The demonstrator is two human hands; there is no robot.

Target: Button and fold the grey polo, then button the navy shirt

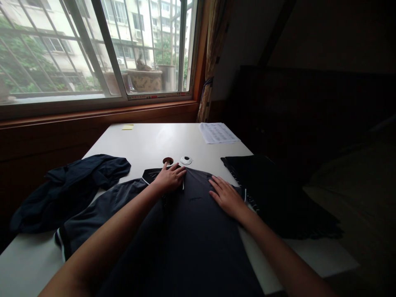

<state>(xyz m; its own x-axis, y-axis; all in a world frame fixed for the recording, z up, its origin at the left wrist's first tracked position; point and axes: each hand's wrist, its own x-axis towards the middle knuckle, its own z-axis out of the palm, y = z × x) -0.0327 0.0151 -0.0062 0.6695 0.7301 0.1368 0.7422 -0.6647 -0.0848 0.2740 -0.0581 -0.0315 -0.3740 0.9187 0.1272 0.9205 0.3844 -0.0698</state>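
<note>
A dark grey polo shirt (198, 231) lies spread on the white table, front side up, with its collar toward the far end. Its left-hand sleeve (89, 212), edged in black and white, reaches out to the left. My left hand (170, 178) rests on the shirt beside the black collar, fingers apart. On the opposite shoulder, my right hand (227, 196) lies flat with its fingers stretched out. Part of the right-hand sleeve is hidden behind my right hand and forearm. A small dark mark shows on the chest between my hands.
Crumpled dark blue cloth (71, 189) lies on the left of the table (148, 140). A black fringed cloth (278, 198) covers the right side. Printed sheets (218, 133), a yellow note (127, 127), a round hole (168, 160) and a white ring-shaped cap (186, 160) are farther back.
</note>
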